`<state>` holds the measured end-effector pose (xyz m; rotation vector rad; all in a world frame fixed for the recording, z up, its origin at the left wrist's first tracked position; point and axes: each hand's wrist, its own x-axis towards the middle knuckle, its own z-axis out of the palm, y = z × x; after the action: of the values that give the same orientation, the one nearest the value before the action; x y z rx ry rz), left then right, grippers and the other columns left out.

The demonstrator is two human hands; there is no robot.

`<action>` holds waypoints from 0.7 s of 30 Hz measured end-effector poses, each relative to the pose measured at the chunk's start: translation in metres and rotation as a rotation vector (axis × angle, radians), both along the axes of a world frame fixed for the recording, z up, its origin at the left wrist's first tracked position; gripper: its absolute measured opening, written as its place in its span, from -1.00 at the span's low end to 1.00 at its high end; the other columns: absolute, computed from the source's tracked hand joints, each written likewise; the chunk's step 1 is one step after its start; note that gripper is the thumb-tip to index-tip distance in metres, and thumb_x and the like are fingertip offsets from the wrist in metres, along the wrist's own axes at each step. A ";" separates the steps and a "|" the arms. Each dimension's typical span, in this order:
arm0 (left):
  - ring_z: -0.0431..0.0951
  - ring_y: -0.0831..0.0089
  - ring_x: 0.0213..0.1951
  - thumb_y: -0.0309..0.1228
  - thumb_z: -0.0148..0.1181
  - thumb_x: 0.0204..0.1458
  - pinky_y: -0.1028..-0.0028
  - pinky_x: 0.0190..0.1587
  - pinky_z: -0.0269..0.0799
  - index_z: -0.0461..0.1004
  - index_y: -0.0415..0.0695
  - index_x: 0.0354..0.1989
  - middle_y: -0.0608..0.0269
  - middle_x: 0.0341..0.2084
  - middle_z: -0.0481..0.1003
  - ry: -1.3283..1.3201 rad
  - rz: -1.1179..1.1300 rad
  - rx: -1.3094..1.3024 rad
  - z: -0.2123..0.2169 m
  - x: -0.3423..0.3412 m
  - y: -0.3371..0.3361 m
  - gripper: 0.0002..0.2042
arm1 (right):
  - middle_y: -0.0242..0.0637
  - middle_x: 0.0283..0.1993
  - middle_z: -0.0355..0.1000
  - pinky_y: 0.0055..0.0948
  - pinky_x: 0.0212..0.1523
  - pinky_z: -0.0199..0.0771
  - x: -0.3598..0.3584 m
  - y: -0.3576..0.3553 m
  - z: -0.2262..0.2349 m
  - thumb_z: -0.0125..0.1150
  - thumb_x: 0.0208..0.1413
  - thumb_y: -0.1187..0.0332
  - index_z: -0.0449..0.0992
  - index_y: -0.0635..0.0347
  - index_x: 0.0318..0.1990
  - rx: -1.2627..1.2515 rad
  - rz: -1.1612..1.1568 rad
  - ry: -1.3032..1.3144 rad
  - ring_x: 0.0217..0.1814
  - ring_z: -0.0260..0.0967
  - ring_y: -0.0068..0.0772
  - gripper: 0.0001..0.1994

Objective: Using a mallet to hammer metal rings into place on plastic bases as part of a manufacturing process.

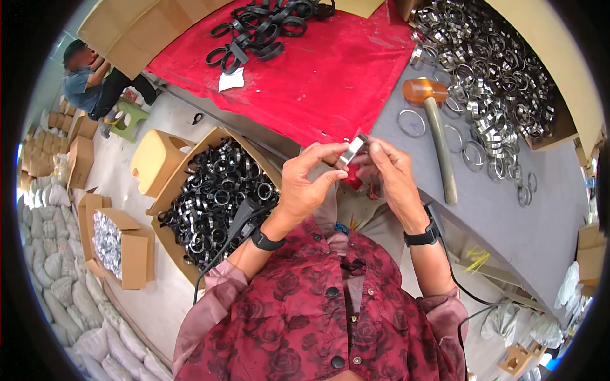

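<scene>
Between thumb and forefinger, my left hand point(309, 178) pinches a shiny metal ring band point(351, 151), held tilted just beyond the edge of the red-covered table. My right hand point(395, 174) is curled against the ring's right side, thumb close to its rim; its other fingers are blurred and partly hidden. Left of my left forearm, an open cardboard box point(170, 174) holds many black-and-silver ring clamps point(216, 197). A hammer point(438, 136) with an orange head lies to the right of my right hand, beside a loose metal ring point(412, 123).
Black rings point(257, 32) are piled on the red cloth point(305, 82) near a white scrap point(231, 79). Metal rings point(489, 82) heap on the grey table point(540, 209). A yellow stool point(159, 162) and a smaller box point(135, 260) stand left. Another person point(95, 86) sits at far left.
</scene>
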<state>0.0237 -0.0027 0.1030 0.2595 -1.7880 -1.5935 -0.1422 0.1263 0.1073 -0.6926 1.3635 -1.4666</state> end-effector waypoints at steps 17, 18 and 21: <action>0.55 0.50 -0.06 -0.30 0.20 0.30 0.45 -0.04 0.49 0.50 -0.24 0.09 0.15 -0.12 0.57 0.044 -0.191 0.587 -0.012 0.003 -0.023 -0.70 | -0.02 0.37 0.28 -0.19 0.43 0.28 0.014 -0.003 -0.004 0.52 -0.07 0.48 0.23 0.38 0.39 -0.397 -0.011 0.210 0.40 0.30 -0.19 -0.17; 0.56 0.52 -0.14 -0.33 0.20 0.29 0.49 -0.11 0.49 0.51 -0.25 0.07 0.18 -0.18 0.59 -0.089 -0.226 0.551 -0.015 0.005 -0.026 -0.71 | -0.02 0.38 0.29 -0.18 0.44 0.26 0.014 -0.004 -0.005 0.53 -0.08 0.45 0.23 0.36 0.39 -0.392 0.005 0.266 0.41 0.29 -0.18 -0.16; 0.57 0.62 -0.43 -0.40 0.21 0.27 0.60 -0.40 0.47 0.55 -0.23 -0.12 0.28 -0.43 0.61 -0.239 -0.187 0.549 -0.014 0.005 -0.019 -0.85 | -0.03 0.37 0.31 -0.17 0.43 0.23 0.014 -0.002 -0.003 0.55 -0.12 0.34 0.25 0.33 0.39 -0.280 0.070 0.422 0.44 0.26 -0.16 -0.13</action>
<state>0.0285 -0.0219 0.0895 0.5707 -1.5405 -2.2542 -0.1281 0.1245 0.1047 -1.2739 1.4368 -1.5253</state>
